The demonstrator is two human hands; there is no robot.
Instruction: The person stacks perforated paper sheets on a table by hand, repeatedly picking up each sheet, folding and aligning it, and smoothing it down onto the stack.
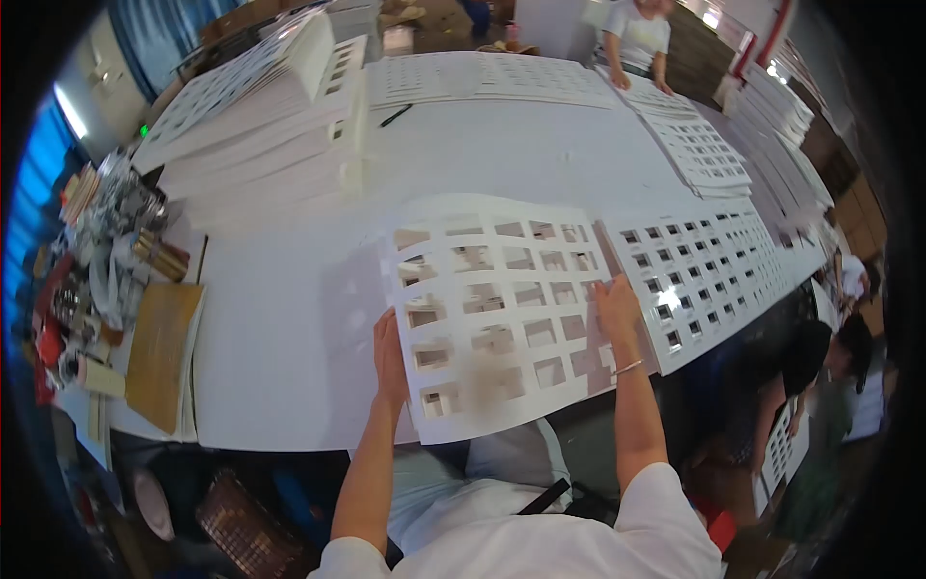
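A large white sheet with rows of cut-out square windows (pixel 511 411) is in front of me, bowed and lifted off the white tabletop. My left hand (pixel 388 359) is closed on its left edge, thumb side up. On the right edge, my right hand (pixel 617 307) grips the same sheet, a bracelet on its wrist. Some fingertips of both hands are hidden. Just beyond my right hand lies a glossy stack of similar windowed sheets (pixel 687 340). A shadow falls on the table left of the raised sheet.
A tall stack of sheets (pixel 260 183) stands at the back left, with a black pen (pixel 395 116) beside it. A brown board (pixel 162 357) and clutter line the left edge. Across the table, a person (pixel 637 43) handles more windowed sheets (pixel 709 154). Others work at right.
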